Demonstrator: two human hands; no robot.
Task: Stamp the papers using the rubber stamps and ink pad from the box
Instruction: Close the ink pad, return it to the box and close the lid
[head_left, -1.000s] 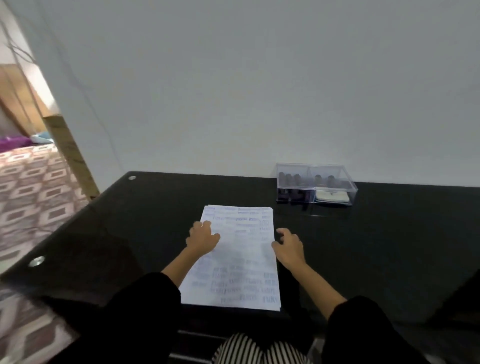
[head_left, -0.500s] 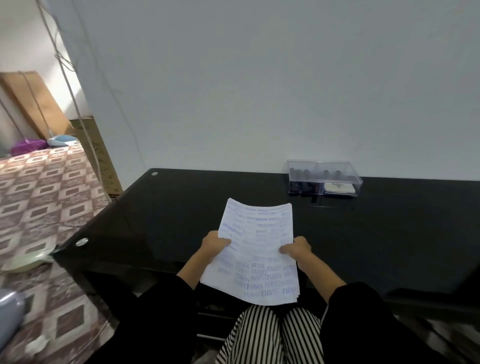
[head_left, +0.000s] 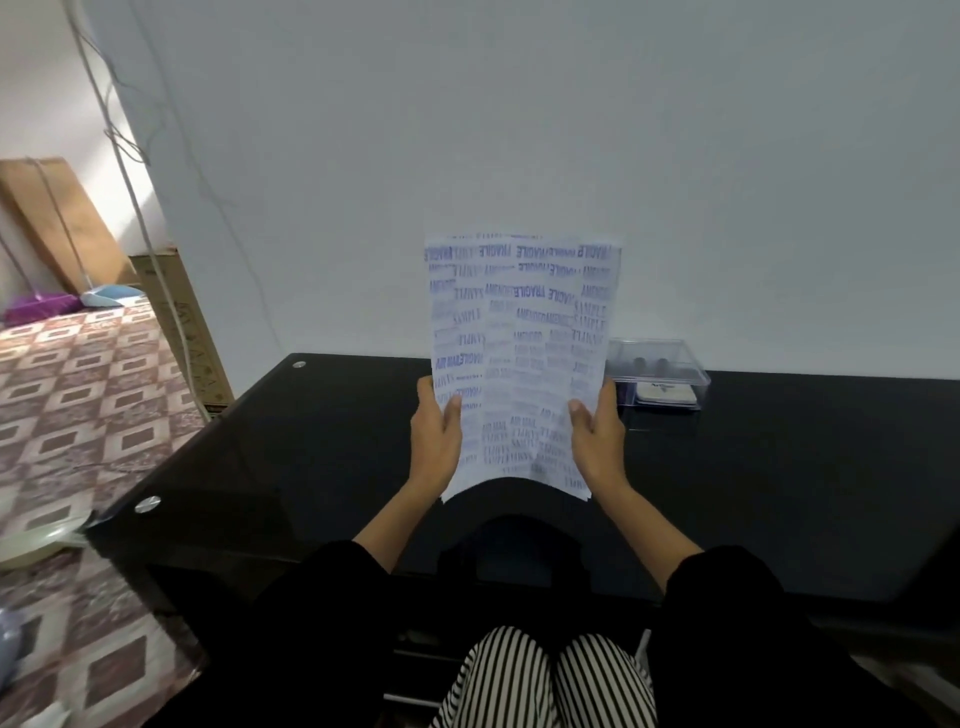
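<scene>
Left hand and right hand grip upright papers by side edges above the table; box behind.

I hold the papers upright, crowded with blue stamp marks. Behind their right edge, on the desk, the clear box holds dark stamps and a pad.

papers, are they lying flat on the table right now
No, the left hand and right hand grip the papers by their side edges, held upright above the table.

The papers stand upright above the table, box behind right.
</scene>
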